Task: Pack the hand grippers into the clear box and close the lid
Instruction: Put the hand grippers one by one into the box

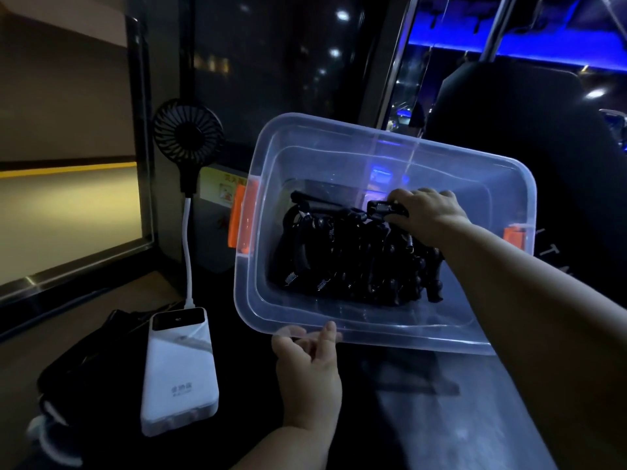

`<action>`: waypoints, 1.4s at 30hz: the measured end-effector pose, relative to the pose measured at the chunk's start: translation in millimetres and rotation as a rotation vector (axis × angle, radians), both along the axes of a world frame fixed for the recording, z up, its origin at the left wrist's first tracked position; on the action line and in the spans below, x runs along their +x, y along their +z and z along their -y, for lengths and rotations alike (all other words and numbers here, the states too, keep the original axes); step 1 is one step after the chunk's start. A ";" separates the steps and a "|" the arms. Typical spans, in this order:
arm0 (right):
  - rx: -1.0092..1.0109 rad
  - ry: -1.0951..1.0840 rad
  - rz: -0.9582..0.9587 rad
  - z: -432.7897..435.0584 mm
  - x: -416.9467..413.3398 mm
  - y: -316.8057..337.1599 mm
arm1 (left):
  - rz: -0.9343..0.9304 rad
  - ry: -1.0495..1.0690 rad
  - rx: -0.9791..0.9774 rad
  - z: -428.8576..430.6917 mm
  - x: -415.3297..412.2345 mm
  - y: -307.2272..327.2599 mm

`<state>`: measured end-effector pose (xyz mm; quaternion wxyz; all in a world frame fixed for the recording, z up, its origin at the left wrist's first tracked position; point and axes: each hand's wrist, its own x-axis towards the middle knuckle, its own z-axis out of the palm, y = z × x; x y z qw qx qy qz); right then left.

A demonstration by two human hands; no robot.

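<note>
Clear, thin-walled plastic is letting everything inside show: the clear box (407,340) is tilting toward the camera over a dark surface, with no lid on it and none plainly in view, and the hand grippers (356,259) are lying in a black tangle across its floor, springs glinting among the handles. The box itself is probably handling as light, slick and somewhat flexible, so with the sprung grippers weighing on its low side it is likely best taken by the rim, ideally near the two orange latches (246,218) at its ends. The grippers are looking stiff and knobbly, and their handles are likely snagging on one another, so a single handle is the sensible place to take hold. The right hand (431,215) is reaching in from the right, its fingers curling round the black handle of the top gripper (383,210) at the far side of the pile. The left hand (307,364) is coming up from below and pinching the near rim between thumb and forefinger; how the remaining fingers are lying under the rim is hard to tell. A white power bank (179,368) and a small black fan (188,130) are standing well to the left of the box.
</note>
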<state>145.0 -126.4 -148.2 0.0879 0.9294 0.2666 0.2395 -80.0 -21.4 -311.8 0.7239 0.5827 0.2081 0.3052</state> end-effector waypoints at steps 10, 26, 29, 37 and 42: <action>0.210 -0.015 -0.114 0.2 15.8 -17.1 | 0.004 0.014 -0.003 0.9 0.6 -0.2; 0.221 -0.060 -0.151 -5.2 32.4 -17.1 | 0.047 0.002 -0.013 0.4 1.7 0.5; 0.232 -0.069 -0.129 -5.7 32.4 -18.9 | 0.038 0.011 -0.001 0.8 1.6 0.1; 0.298 -0.039 -0.005 -3.4 14.4 -22.9 | 0.002 0.041 0.022 1.5 3.5 0.2; 0.436 0.050 0.064 11.4 -30.0 -34.9 | -0.007 0.062 0.005 2.2 5.3 0.0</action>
